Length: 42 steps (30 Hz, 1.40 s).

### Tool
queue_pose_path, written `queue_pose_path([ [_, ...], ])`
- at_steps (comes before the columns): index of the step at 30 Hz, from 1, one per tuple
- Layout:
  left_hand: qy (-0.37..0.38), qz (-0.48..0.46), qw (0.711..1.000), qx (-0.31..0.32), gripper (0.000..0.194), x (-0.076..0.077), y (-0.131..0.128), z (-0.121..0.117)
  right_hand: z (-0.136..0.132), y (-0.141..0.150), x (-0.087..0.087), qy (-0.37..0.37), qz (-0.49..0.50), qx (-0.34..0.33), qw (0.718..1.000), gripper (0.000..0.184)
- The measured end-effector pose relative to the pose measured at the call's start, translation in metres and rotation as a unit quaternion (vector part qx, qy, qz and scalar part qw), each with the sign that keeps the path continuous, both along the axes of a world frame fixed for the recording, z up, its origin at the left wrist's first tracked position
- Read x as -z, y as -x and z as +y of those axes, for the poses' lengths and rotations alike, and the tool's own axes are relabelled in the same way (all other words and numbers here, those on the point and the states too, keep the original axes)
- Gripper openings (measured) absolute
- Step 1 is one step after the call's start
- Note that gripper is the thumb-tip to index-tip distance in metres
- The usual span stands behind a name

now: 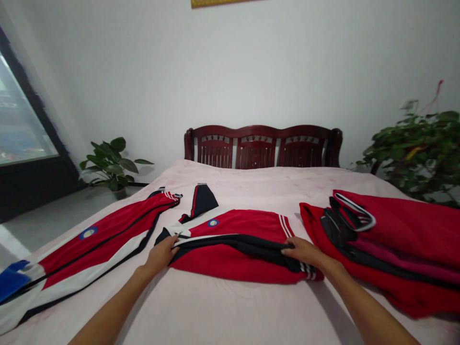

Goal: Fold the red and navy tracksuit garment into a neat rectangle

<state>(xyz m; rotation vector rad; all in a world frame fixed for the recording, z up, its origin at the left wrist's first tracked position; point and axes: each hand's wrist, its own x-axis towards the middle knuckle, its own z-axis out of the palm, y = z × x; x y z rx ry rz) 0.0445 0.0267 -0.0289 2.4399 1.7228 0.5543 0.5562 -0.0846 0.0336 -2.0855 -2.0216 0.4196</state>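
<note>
Left hand [162, 253] is closed on the left end of the folded red jacket [237, 244], fingers pinching the white and dark edge near its collar. Right hand [304, 253] lies on the jacket's right end, fingers curled over the dark band by the striped cuff and grasping it. The jacket sits in the middle of the bed [223, 306], directly before the person, on a pale pink sheet; a round blue badge shows on its upper face and a dark sleeve [201, 200] sticks out behind it.

To the left, well apart, a second red, white and dark garment [89, 249] lies spread flat along the bed, with a blue patch at its near end. To the right, just beside the held jacket, a pile of red clothing [402, 249] rests with dark pieces on top.

Behind the bed stands a dark wooden headboard [262, 146]. A potted plant [109, 165] stands on the floor at left, another leafy plant [417, 148] at right, a window [17, 124] at far left
</note>
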Motion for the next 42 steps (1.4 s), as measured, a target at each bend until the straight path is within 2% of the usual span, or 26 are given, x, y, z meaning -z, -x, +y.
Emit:
queue_pose_path([
  [2,0.001,-0.013,1.000,0.009,0.015,-0.009,0.002,-0.001,-0.002,-0.001,-0.011,-0.014,-0.005,0.007,1.000,0.014],
  [4,-0.032,-0.058,0.998,0.009,0.014,-0.018,0.004,-0.005,-0.005,0.002,-0.026,-0.089,-0.040,0.025,0.995,0.014],
  [6,-0.093,-0.113,0.989,0.000,0.014,-0.024,0.005,-0.011,-0.010,0.006,-0.043,-0.224,-0.087,0.047,0.970,0.014],
  [8,-0.144,-0.134,0.980,0.006,0.011,-0.024,0.007,-0.019,-0.020,0.008,-0.054,-0.346,-0.123,0.054,0.929,0.019],
  [10,-0.158,-0.121,0.980,0.022,0.009,-0.017,0.008,-0.029,-0.034,0.008,-0.052,-0.386,-0.147,0.029,0.910,0.030],
  [12,-0.145,-0.100,0.984,0.027,0.009,-0.008,0.010,-0.039,-0.050,0.006,-0.038,-0.342,-0.171,-0.032,0.924,0.033],
  [14,-0.128,-0.081,0.988,0.020,0.011,0.000,0.013,-0.045,-0.065,0.003,-0.016,-0.265,-0.163,-0.088,0.946,0.027],
  [17,-0.112,-0.067,0.991,0.025,0.013,0.002,0.015,-0.048,-0.077,-0.003,0.008,-0.201,-0.102,-0.114,0.968,0.024],
  [20,-0.119,-0.077,0.990,0.015,0.013,-0.004,0.015,-0.044,-0.076,-0.005,0.008,-0.212,-0.070,-0.112,0.968,0.023],
  [22,-0.128,-0.085,0.988,0.005,0.012,-0.007,0.016,-0.043,-0.073,-0.008,0.004,-0.248,-0.078,-0.096,0.961,0.024],
  [24,-0.114,-0.074,0.990,0.021,0.013,-0.007,0.019,-0.044,-0.072,-0.013,0.004,-0.274,-0.092,-0.084,0.954,0.029],
  [27,-0.074,-0.032,0.994,0.073,0.020,-0.001,0.030,-0.051,-0.082,-0.027,0.021,-0.241,-0.103,-0.107,0.959,0.044],
  [30,-0.090,0.002,0.991,0.098,0.025,0.001,0.038,-0.062,-0.098,-0.037,0.041,-0.221,-0.110,-0.112,0.963,0.056],
  [33,-0.143,0.041,0.981,0.125,0.035,-0.003,0.034,-0.071,-0.107,-0.030,0.047,-0.258,-0.126,-0.120,0.950,0.063],
  [36,-0.162,0.068,0.971,0.162,0.049,-0.005,0.015,-0.073,-0.102,-0.010,0.045,-0.273,-0.146,-0.153,0.938,0.070],
  [39,-0.138,0.061,0.973,0.172,0.039,-0.004,-0.008,-0.067,-0.086,0.006,0.041,-0.270,-0.162,-0.157,0.936,0.059],
  [42,-0.104,0.062,0.981,0.152,0.026,-0.010,-0.023,-0.063,-0.076,0.009,0.033,-0.273,-0.173,-0.145,0.935,0.042],
])
